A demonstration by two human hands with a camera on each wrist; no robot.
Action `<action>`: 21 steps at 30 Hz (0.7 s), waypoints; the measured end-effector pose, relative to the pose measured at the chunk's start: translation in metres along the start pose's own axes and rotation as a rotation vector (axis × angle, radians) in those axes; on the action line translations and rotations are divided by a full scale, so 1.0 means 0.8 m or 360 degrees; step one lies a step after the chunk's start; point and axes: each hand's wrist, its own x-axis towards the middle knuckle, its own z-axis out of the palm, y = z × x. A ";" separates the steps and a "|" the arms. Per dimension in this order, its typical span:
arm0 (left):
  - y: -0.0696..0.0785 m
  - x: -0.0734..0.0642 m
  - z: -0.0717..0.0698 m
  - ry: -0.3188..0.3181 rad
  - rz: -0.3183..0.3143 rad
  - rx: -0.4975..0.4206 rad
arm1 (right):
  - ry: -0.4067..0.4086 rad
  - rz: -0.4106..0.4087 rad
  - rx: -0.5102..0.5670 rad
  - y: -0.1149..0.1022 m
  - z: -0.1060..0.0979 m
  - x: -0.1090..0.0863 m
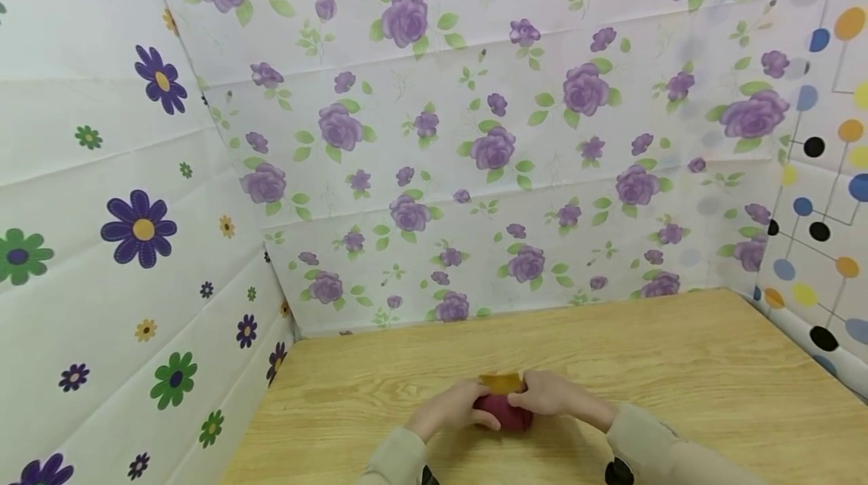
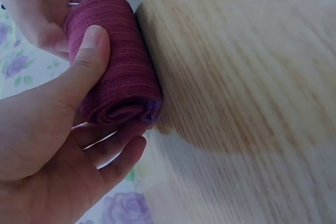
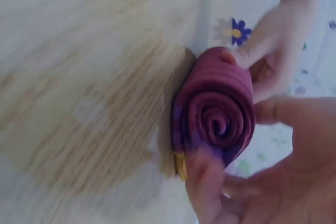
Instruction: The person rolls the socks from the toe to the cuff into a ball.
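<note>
A maroon ribbed knit roll, which looks like a rolled-up sock (image 1: 503,414), lies on the table between both hands. A flat mustard end (image 1: 500,382) sticks out on its far side. My left hand (image 1: 453,408) grips one end; in the left wrist view its thumb presses the ribbed side of the roll (image 2: 116,51), and its fingers reach round behind. At the other end my right hand (image 1: 554,395) holds the roll between thumb and fingers. The right wrist view shows the spiral end of the sock (image 3: 215,121), with purple in the outer layers and blurred fingertips beside it.
The light wood-grain table (image 1: 380,364) extends around the hands. Behind it hangs a white sheet with purple roses (image 1: 407,214). A sheet with daisies (image 1: 139,229) borders the left side, and one with coloured dots (image 1: 820,233) the right.
</note>
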 end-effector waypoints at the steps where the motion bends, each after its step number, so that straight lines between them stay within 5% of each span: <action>1: -0.002 0.001 0.000 -0.0011 -0.0011 -0.0037 | 0.0072 -0.0056 -0.0091 -0.001 0.001 -0.003; 6: -0.010 0.004 -0.004 -0.0061 -0.0038 -0.0218 | 0.0309 -0.0347 -0.0463 -0.005 0.009 -0.011; 11: -0.017 0.003 -0.009 -0.0089 -0.0057 -0.0338 | 0.0310 -0.0625 -0.0698 -0.009 0.018 -0.011; 21: -0.028 0.004 -0.009 -0.0052 -0.0132 -0.0456 | 0.0322 -0.0718 -0.0817 -0.006 0.023 -0.004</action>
